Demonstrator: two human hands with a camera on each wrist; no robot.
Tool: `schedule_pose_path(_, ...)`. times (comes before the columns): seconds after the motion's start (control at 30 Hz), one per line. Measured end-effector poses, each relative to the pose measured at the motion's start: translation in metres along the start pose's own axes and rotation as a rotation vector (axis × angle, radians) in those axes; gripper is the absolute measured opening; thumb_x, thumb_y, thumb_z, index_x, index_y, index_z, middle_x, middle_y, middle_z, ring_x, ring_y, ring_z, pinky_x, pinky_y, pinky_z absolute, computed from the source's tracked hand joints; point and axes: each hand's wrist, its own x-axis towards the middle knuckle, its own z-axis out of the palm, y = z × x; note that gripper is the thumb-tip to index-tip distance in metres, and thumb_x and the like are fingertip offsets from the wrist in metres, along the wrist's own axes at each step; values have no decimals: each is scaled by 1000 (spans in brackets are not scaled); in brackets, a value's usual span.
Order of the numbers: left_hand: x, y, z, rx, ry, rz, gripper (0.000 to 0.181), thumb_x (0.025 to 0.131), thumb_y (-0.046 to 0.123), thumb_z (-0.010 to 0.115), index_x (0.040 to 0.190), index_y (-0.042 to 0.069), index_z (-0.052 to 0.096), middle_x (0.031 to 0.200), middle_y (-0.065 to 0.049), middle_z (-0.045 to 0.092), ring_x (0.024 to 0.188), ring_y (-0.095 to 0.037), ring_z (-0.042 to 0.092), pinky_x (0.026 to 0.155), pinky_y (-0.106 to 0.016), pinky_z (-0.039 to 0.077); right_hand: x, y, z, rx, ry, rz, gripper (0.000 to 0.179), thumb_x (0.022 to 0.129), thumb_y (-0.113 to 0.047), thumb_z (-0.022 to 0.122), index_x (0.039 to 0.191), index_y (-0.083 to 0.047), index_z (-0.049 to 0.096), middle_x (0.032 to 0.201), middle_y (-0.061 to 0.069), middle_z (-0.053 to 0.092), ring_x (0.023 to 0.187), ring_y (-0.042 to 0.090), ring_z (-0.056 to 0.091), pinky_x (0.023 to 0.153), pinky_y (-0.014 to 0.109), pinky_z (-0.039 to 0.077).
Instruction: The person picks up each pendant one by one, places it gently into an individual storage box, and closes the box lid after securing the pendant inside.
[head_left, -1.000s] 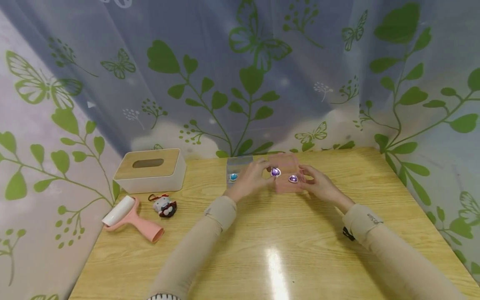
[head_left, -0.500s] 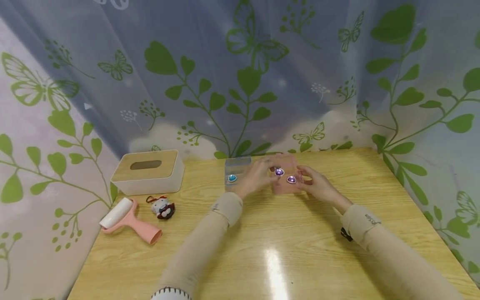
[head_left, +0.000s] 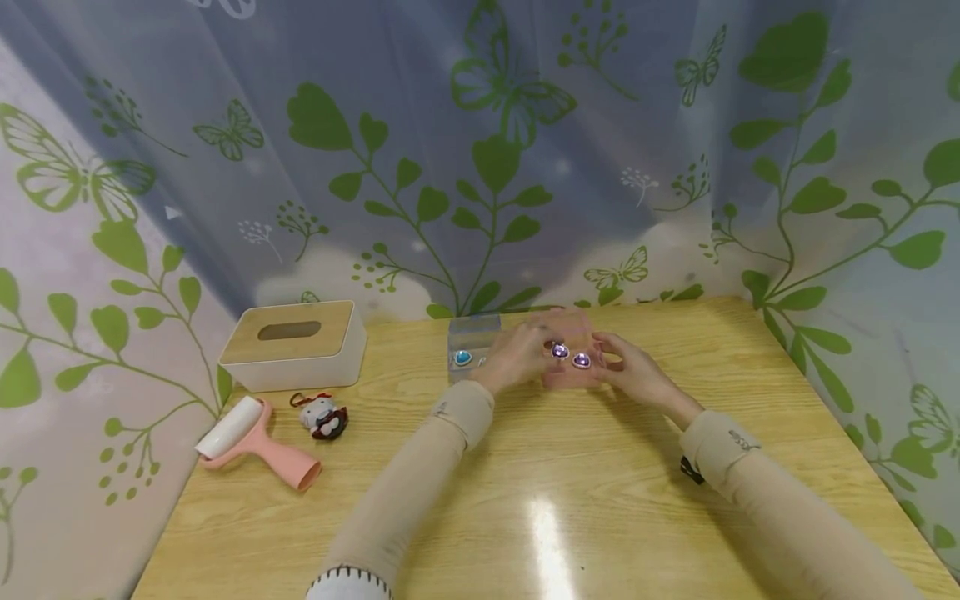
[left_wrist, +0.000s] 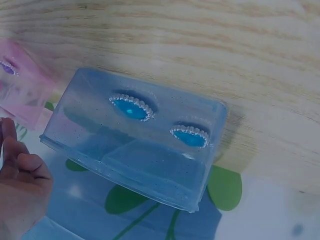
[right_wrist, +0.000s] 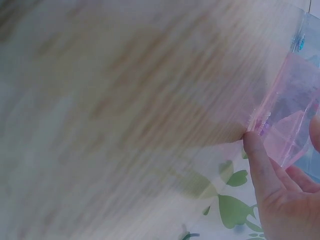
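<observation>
A translucent pink box (head_left: 567,379) stands at the back of the table, with two purple jewels at its front. My right hand (head_left: 637,371) grips the box's right side, thumb and fingers on its edge. At the left purple jewel (head_left: 559,352), my left hand (head_left: 517,357) has its fingertips, which appear to pinch the jewel's edge; the left wrist view cuts them off. The other purple jewel (head_left: 581,361) sits just to the right. Beside the pink box is a translucent blue box (left_wrist: 135,135) with two blue bead-rimmed jewels (left_wrist: 131,108).
At the left stand a white tissue box (head_left: 300,367) with a wooden lid, a pink-handled lint roller (head_left: 262,446) and a small character keychain (head_left: 322,417). Behind the wooden table (head_left: 585,492) hangs a leaf-and-butterfly patterned curtain (head_left: 412,167).
The left hand has brought the left purple jewel rightward and then slightly down, closer to the other one. The right hand keeps its hold on the pink box.
</observation>
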Motion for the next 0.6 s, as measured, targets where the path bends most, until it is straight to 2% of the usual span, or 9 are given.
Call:
schedule_pose_path(0.1, 3, -1, 0, 66, -16, 4, 38, 94, 40, 80, 129, 25, 74, 135, 5, 72, 113, -16, 70, 88, -32, 61, 0, -1, 0, -3, -3, 4, 64, 105, -4, 61, 160, 7, 31, 159, 39, 38, 134, 60, 54, 107, 61, 55)
schedule_pose_path(0.23, 7, -2, -1, 123, -39, 10, 41, 93, 41, 81, 131, 25, 74, 132, 5, 74, 114, -15, 70, 90, -32, 60, -1, -2, 0, -5, -4, 10, 63, 105, -4, 61, 160, 7, 31, 160, 39, 36, 135, 60, 53, 107, 61, 55)
schedule_pose_path(0.47, 10, 0, -4, 100, -103, -13, 39, 95, 37, 80, 131, 23, 74, 133, 5, 73, 123, -17, 67, 102, -36, 59, -2, -5, 0, -4, 8, 1, 63, 104, -2, 62, 159, 8, 32, 160, 38, 38, 142, 57, 47, 111, 63, 51)
schedule_pose_path(0.6, 13, 2, -2, 75, -123, -41, 34, 95, 34, 80, 127, 23, 77, 124, 8, 76, 117, -14, 68, 101, -35, 58, -1, -4, 0, -7, 11, 7, 64, 104, -3, 62, 159, 8, 33, 159, 39, 39, 139, 58, 50, 109, 63, 53)
